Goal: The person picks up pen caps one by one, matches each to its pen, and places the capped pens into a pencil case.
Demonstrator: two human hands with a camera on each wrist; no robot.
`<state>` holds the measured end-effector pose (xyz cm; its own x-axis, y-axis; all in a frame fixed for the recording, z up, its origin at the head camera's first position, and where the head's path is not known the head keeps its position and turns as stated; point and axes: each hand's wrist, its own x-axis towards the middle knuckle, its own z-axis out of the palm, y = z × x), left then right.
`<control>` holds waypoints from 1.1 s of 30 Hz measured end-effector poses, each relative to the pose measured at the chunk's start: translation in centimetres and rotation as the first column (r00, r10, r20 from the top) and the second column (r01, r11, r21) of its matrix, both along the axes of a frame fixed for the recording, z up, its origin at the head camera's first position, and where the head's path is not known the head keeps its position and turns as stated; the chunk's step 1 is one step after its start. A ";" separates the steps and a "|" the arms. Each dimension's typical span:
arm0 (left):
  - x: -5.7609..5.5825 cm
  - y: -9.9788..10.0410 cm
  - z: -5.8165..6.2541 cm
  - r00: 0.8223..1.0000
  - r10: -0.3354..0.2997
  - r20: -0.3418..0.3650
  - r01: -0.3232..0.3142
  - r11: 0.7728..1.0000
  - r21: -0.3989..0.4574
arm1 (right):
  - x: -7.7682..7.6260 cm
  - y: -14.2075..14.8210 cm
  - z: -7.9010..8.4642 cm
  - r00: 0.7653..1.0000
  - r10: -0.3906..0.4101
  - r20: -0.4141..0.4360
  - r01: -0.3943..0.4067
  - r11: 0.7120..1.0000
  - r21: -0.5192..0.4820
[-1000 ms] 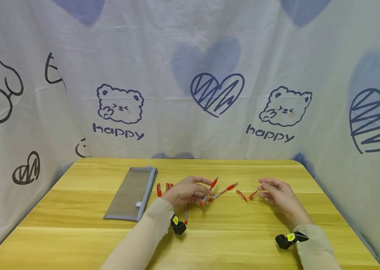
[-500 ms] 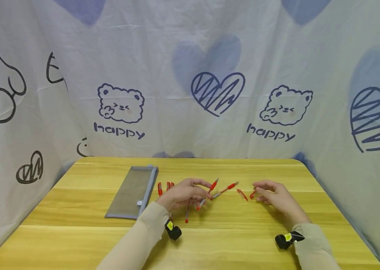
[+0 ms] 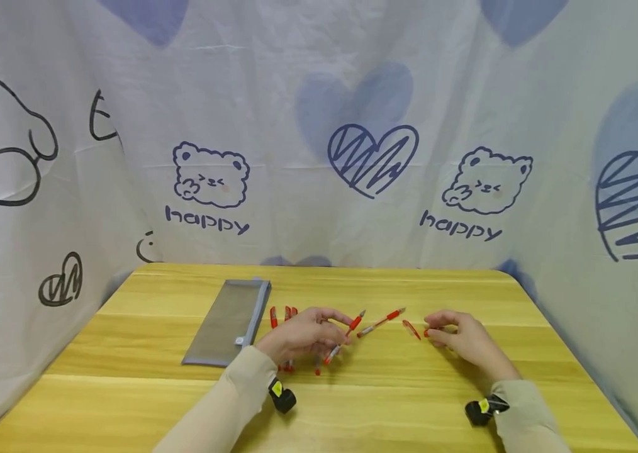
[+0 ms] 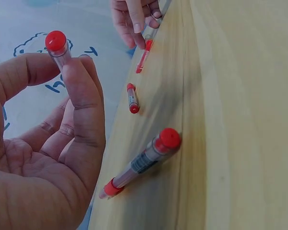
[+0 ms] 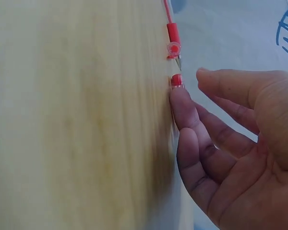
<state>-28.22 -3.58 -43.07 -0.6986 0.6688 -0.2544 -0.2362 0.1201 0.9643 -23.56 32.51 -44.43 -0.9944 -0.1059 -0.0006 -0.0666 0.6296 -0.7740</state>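
In the head view my left hand (image 3: 304, 333) pinches an uncapped red gel pen (image 3: 355, 324), its tip pointing up and away to the right. The left wrist view shows the pen's red end plug (image 4: 55, 40) above the thumb and forefinger. My right hand (image 3: 460, 333) is low at the right, its fingers at a small red pen cap (image 3: 426, 333). In the right wrist view a fingertip meets that cap (image 5: 176, 80), while the thumb stands apart from it. A second cap (image 3: 411, 329) and another uncapped red pen (image 3: 381, 322) lie between the hands.
Several red pens (image 3: 274, 318) lie under and beside my left hand, partly hidden by it. Left of them a grey mesh zip pouch (image 3: 225, 324) lies flat on the wooden table (image 3: 98, 390). A printed white curtain (image 3: 291, 239) hangs behind and at both sides.
My right hand has come down and left to the small cap, its fingers now lower. The left hand has drawn slightly left and nearer with the pen, away from the other uncapped pen.
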 end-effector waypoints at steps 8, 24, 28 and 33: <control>0.4 -0.8 0.2 1.000 -0.006 -0.021 0.006 1.000 -0.010 | 0.0 -0.3 0.7 1.000 -0.005 0.019 0.004 0.997 0.081; 1.0 -2.0 0.2 1.000 0.000 -0.014 0.000 1.000 -0.003 | -0.8 -1.1 1.5 0.994 0.012 0.110 -0.036 0.975 0.218; 1.1 -2.1 0.2 1.000 0.003 -0.016 -0.003 1.000 -0.004 | -0.8 -1.4 1.5 0.992 0.024 0.127 -0.053 0.973 0.224; 1.2 -2.4 0.2 1.000 0.011 -0.018 -0.011 1.000 -0.006 | -0.6 -1.5 1.7 0.988 0.012 0.153 -0.047 0.973 0.226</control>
